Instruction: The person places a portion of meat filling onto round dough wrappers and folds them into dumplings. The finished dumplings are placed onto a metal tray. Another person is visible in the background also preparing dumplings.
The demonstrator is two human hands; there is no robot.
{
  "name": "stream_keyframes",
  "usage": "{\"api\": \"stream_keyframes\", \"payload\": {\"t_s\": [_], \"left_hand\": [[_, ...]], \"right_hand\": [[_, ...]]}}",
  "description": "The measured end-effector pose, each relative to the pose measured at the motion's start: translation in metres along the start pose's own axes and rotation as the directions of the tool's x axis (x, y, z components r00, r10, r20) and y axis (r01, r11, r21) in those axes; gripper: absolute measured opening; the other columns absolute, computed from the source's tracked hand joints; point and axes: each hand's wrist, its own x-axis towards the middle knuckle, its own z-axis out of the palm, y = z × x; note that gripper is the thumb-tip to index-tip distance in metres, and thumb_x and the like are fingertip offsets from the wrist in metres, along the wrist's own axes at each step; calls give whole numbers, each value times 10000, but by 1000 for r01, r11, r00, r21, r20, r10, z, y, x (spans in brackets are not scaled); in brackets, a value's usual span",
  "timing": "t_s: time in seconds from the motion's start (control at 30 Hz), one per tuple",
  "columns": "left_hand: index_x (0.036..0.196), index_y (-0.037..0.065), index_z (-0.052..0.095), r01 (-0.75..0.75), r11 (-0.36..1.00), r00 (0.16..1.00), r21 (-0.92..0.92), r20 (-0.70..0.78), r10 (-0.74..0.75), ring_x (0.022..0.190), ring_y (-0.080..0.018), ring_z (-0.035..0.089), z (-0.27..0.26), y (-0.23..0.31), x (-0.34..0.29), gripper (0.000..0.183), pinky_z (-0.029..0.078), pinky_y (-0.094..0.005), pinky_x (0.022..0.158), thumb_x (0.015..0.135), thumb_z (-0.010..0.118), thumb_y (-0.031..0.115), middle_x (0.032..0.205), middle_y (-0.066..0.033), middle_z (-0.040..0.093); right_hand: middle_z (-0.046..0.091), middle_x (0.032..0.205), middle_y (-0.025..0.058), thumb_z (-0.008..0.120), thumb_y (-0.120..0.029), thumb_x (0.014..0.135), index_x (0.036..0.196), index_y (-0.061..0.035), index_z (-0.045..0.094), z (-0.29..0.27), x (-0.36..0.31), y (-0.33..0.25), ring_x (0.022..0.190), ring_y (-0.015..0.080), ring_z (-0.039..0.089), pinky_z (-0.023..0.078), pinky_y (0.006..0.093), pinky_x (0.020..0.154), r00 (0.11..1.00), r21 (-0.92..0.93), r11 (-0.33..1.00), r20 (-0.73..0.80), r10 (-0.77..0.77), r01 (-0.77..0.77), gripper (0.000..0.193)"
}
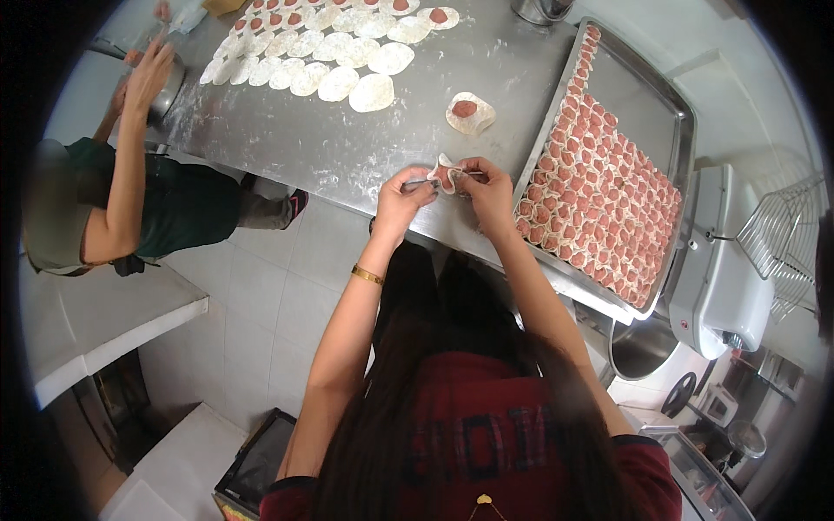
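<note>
Between my hands, just above the near edge of the steel table [287,130], is a half-folded dumpling [446,176], a pale wrapper gathered around reddish meat filling. My left hand [401,198] pinches its left side; something thin and dark shows by those fingers, too small to make out. The fingers of my right hand [491,189] are closed on its right side. A little beyond lies a flat round wrapper [483,117] with a lump of meat [465,108] on it. To the right, a large metal tray [627,85] holds tightly packed open-topped dumplings [599,195].
Floured wrappers [356,52] lie in rows at the far left, some topped with meat. At left, another person [130,195] has their hands over a metal bowl [167,91]. A metal container [540,9] stands at the back; a white machine [717,260] is right of the tray.
</note>
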Motion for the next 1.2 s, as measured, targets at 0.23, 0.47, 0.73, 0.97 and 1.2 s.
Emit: {"api": "stream_keyframes", "payload": {"t_s": [0.23, 0.47, 0.73, 0.97, 1.2], "left_hand": [[893, 24, 518, -91, 989, 992, -114, -95, 80, 881, -153, 614, 2, -7, -11, 136, 540, -291, 776, 835, 600, -68, 987, -105, 609], [1156, 22, 484, -174, 982, 978, -69, -128, 165, 914, -185, 637, 6, 2, -18, 314, 541, -290, 843, 864, 557, -68, 1079, -112, 604], [843, 14, 626, -295, 775, 922, 559, -45, 384, 986, -143, 619, -5, -3, -6, 131, 515, -253, 700, 749, 696, -45, 1018, -79, 658], [855, 8, 591, -382, 613, 889, 692, 95, 447, 816, -225, 676, -1, 2, -4, 245, 559, -305, 656, 674, 733, -77, 884, -118, 661], [1017, 12, 606, -271, 688, 944, 673, 45, 328, 762, -262, 687, 3, 6, -6, 363, 549, -331, 687, 682, 738, -43, 865, -155, 670]], "right_hand": [[656, 917, 90, 655, 3, 790, 1011, 54, 605, 6, -13, 3, 873, 144, 624, 493, 261, 794, 990, 176, 981, 98, -104, 86, 232], [684, 857, 99, 703, -14, 729, 1004, 32, 632, -6, 5, 2, 785, 182, 654, 515, 297, 775, 987, -286, 945, 64, -147, 159, 288], [638, 982, 133, 713, 16, 677, 1004, 23, 641, -7, 3, -1, 829, 220, 652, 526, 312, 762, 946, -394, 864, 214, -245, 313, 336], [653, 888, 130, 608, 117, 684, 958, 35, 634, -2, 14, -5, 817, 215, 657, 519, 303, 743, 938, -407, 863, 291, -188, 299, 287], [633, 828, 140, 592, 118, 666, 915, 19, 648, -4, 17, -9, 743, 250, 638, 502, 309, 690, 873, -487, 730, 349, -340, 479, 274]]}}
